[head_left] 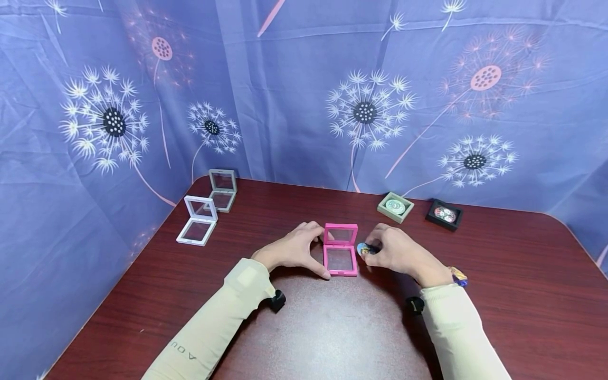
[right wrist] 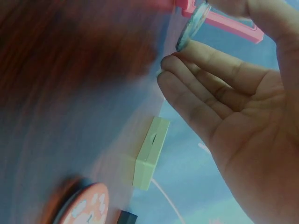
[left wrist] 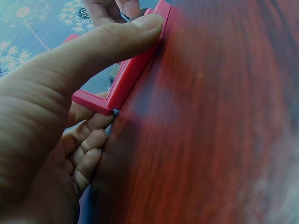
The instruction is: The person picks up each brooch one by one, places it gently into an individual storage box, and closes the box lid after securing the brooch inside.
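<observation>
A pink hinged display case (head_left: 340, 262) with clear film windows lies on the table, its lid (head_left: 340, 234) raised. My left hand (head_left: 296, 248) grips it from the left side, thumb at the front edge and fingers back by the lid. In the left wrist view that thumb (left wrist: 133, 35) rests along the pink rim. Just right of the case, my right hand (head_left: 396, 250) pinches a round coin-like disc (head_left: 363, 249) with a blue and yellow picture. The right wrist view shows the disc (right wrist: 191, 28) edge-on between thumb and fingertips.
White (head_left: 197, 232) and grey-green (head_left: 222, 200) cases stand lid-up at the back left. Behind my right hand are a green case (head_left: 396, 207) and a black case (head_left: 444, 215), each holding round pieces. An orange-and-white disc (right wrist: 86, 207) shows low in the right wrist view. Patterned curtain (head_left: 294, 105) borders the table.
</observation>
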Available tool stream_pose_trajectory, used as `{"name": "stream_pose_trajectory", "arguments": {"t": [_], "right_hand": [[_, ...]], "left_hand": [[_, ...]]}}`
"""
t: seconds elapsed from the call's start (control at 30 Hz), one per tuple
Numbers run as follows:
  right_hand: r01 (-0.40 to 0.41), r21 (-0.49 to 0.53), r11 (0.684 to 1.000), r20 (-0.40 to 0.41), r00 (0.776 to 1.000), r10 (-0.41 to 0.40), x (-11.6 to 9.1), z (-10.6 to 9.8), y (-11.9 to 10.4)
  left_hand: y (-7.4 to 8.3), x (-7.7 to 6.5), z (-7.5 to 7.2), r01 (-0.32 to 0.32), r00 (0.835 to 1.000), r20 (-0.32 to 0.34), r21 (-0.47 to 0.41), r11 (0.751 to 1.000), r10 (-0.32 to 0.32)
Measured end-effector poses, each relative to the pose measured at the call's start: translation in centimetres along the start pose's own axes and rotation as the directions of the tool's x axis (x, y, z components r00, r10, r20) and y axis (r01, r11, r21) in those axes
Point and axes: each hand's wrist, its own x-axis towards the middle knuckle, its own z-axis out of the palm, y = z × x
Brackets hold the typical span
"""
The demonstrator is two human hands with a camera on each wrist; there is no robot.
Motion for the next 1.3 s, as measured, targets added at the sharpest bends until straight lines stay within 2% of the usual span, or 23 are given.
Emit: {"name": "stream_pose_trajectory", "arguments": {"t": [0.77,1.3], "right_hand": [[0.112,0.010,0.994,-0.035,0.993,-0.111,0.3,0.7,-0.6],[0.118,-0.004,0.993,-0.023,0.993,-0.118,0.5,1.4,-1.4]], "left_hand": [[0.0,0.1,0.0,0.015,1.000,0.008,0.006,1.000,-0.015],[0.0,0.0,0.1,0.003,1.000,0.000,0.009,1.000,-0.003]]}}
